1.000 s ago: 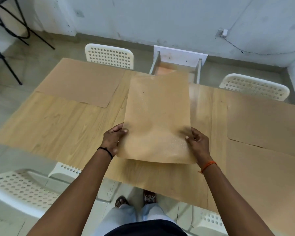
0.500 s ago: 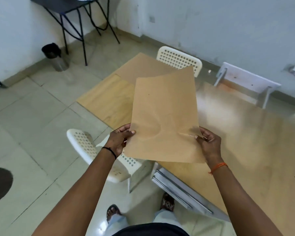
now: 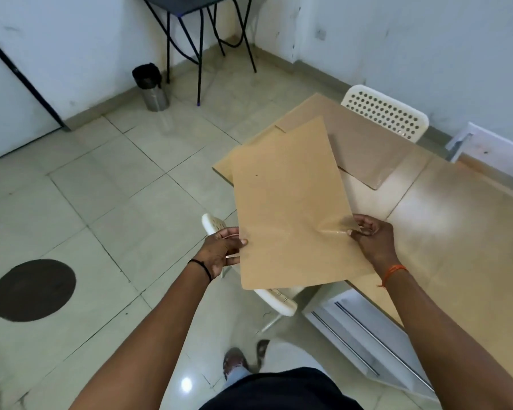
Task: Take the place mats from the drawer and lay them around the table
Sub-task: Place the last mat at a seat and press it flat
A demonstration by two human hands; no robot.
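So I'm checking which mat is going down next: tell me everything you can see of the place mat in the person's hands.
The held place mat is a thin, flexible tan rectangle with rounded corners and a small dark speck near its upper left. It is lifted off the table, tilted, long side running away from the person. The left hand grips its left edge; the right hand pinches its right edge, which is curled up and glossy there.

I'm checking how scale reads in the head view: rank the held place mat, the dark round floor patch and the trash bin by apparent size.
1. Held place mat, largest, though nearness to the camera inflates it.
2. Dark round floor patch.
3. Trash bin, smallest, but farthest away.
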